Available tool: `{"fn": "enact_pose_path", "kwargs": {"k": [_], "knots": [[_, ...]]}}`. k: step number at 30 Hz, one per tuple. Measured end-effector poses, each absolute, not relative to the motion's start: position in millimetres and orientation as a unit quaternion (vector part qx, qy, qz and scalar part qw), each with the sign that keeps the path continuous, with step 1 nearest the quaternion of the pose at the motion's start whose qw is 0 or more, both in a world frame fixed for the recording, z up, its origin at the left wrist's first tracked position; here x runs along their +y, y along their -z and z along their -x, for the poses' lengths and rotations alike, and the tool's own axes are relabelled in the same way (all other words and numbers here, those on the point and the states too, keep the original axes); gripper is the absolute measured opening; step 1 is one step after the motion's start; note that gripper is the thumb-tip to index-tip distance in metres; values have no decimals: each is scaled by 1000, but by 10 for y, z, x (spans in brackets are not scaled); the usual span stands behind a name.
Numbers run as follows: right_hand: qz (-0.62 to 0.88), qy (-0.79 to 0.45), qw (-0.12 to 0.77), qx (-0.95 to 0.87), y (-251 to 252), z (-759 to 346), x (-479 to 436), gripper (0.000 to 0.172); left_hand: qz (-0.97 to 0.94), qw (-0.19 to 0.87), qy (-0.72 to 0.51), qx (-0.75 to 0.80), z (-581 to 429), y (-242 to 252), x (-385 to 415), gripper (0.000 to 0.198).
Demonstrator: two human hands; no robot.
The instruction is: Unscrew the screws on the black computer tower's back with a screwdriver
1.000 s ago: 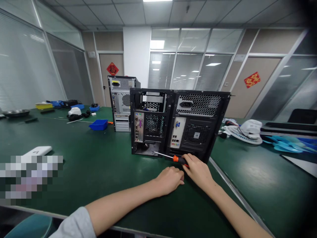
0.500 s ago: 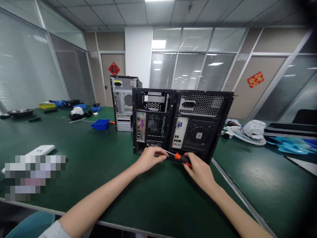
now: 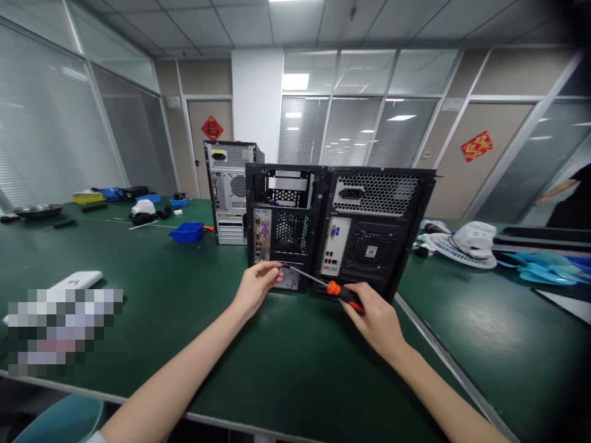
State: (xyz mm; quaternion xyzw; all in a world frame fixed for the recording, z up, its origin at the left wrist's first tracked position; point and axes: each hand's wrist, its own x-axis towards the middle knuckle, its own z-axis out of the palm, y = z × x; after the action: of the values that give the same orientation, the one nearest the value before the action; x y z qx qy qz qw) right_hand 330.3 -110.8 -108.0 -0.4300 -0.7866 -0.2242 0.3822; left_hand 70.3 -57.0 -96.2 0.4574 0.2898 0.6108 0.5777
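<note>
My right hand (image 3: 373, 314) is wrapped round the orange and black handle of a screwdriver (image 3: 338, 290), whose shaft points up and to the left. At its tip, my left hand (image 3: 258, 286) pinches with thumb and forefinger; whatever is between them is too small to make out. Both hands are in front of two black computer cases standing side by side, backs towards me. The left case (image 3: 318, 215) has an open upper bay and a port plate; my left fingers hide part of its lower edge. The right case (image 3: 404, 246) has a honeycomb grille above its ports.
Behind stands a third computer case (image 3: 231, 191). A blue tray (image 3: 187, 232) and a white power-bank-like box (image 3: 78, 283) lie to the left on the green table (image 3: 184, 295). White fan parts (image 3: 473, 240) and blue fan blades (image 3: 545, 269) are at right. A person's arm (image 3: 556, 191) shows far right.
My left hand has moved left and slightly up, still pinched. The screwdriver's tip has shifted left and up with it, showing more shaft. A person has come into view at the right edge.
</note>
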Motion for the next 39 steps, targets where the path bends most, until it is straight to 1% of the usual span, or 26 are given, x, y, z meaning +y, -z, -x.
{"fn": "enact_pose_path", "kwargs": {"k": [3,6,21,28,35,39], "knots": [[413,235,392,-788,1056,-3287,-1134,18,-395,621,-622,267,-713,974,-573,41],[402,246,395,-788,1048,-3276,-1149,20,-367,636,-631,252,-720,961,-581,41],[398,273,376,-791,1065,-3279,-1155,22,-389,618,-637,246,-733,941,-621,41],[399,267,374,-794,1053,-3262,-1162,22,-428,580,-645,254,-705,966,-606,35],[405,256,371,-795,1044,-3245,-1171,23,-494,507,-643,291,-641,1012,-541,27],[409,260,374,-791,1053,-3260,-1169,26,-533,461,-636,314,-600,989,-531,21]]}}
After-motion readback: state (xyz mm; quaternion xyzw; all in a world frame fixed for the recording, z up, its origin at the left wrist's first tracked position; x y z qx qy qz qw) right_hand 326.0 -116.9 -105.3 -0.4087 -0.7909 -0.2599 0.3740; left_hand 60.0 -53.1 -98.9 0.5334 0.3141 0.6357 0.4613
